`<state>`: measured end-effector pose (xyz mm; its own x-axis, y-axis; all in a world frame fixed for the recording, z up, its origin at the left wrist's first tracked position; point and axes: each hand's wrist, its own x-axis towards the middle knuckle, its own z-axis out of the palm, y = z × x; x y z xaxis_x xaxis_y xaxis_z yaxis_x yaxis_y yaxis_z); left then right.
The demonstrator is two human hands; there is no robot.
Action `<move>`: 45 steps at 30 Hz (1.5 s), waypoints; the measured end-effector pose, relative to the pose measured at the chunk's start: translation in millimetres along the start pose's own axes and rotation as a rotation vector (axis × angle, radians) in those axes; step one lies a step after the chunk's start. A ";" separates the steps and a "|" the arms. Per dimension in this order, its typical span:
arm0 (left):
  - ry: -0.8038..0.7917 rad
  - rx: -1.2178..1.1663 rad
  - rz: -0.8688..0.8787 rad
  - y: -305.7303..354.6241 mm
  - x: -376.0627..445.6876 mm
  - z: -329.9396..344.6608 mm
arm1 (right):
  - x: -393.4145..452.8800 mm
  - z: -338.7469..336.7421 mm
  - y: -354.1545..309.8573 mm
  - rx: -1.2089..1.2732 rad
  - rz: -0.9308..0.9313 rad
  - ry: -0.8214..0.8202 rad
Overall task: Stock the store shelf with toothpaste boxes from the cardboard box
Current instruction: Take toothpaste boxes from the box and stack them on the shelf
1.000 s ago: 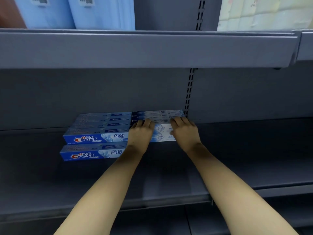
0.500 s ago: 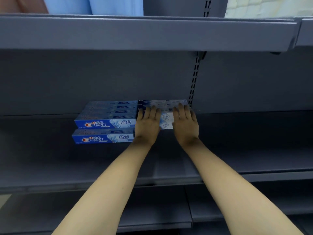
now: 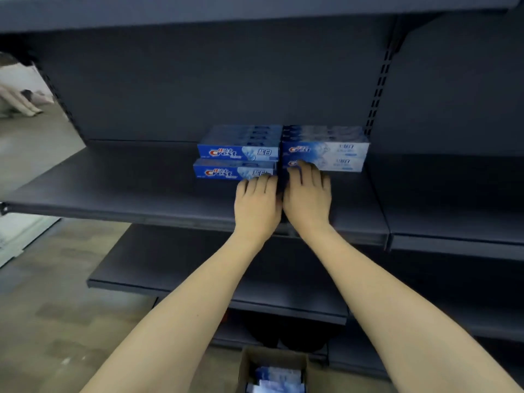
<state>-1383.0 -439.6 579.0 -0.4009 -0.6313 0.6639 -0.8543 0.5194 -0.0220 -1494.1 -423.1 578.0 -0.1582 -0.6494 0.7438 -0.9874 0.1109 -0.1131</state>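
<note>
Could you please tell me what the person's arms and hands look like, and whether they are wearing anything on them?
Both forearms are bare as far as the picture shows: no sleeves, gloves, watch or bracelet. The left hand and the right hand show no rings on the visible fingers.

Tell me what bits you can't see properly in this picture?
- Cardboard box, head view: cut off by the bottom edge, so how many boxes remain can't be counted.
- Lower right toothpaste box: its left end is hidden by the right hand.
- Small print on the toothpaste boxes: too blurred to read.
- Far left background: blurred.
</note>
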 end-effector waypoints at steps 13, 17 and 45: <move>-0.076 -0.098 0.019 -18.2 -128.1 -16.7 | -142.8 -29.2 -32.0 -0.083 0.010 -0.106; -0.255 -0.139 0.040 -22.3 -199.5 -5.8 | -215.7 -34.2 -37.7 -0.094 0.043 -0.283; -1.158 -0.146 0.182 -4.5 -520.5 335.4 | -532.2 249.6 37.6 0.061 -0.106 -1.344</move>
<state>-1281.4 -306.6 -17.1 -0.6381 -0.6485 -0.4151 -0.7379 0.6689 0.0894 -1449.3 -261.1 13.5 0.0665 -0.8846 -0.4615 -0.9886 0.0044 -0.1508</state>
